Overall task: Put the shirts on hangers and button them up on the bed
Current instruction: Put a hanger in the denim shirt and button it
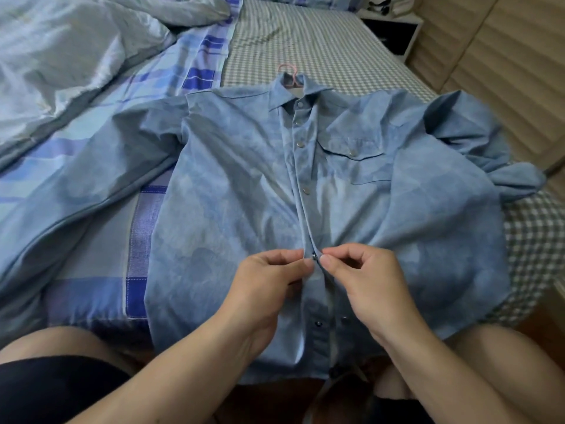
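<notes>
A light blue denim shirt [232,191] lies front up on the bed, its hem hanging over the near edge. A pink hanger [289,73] pokes out of the collar. Several snaps from the collar down the placket are fastened. My left hand [269,280] pinches the left edge of the placket, and my right hand [363,276] pinches the right edge, thumbs almost touching at a dark snap [314,255]. Below my hands the placket lies open with two snap halves [318,323] apart.
A crumpled blue plaid duvet [91,96] covers the left half of the bed. The grey checked sheet [305,38] shows beyond the collar. The shirt's right sleeve is bunched at the bed's right edge [477,139]. A dark nightstand [394,32] stands at the far right.
</notes>
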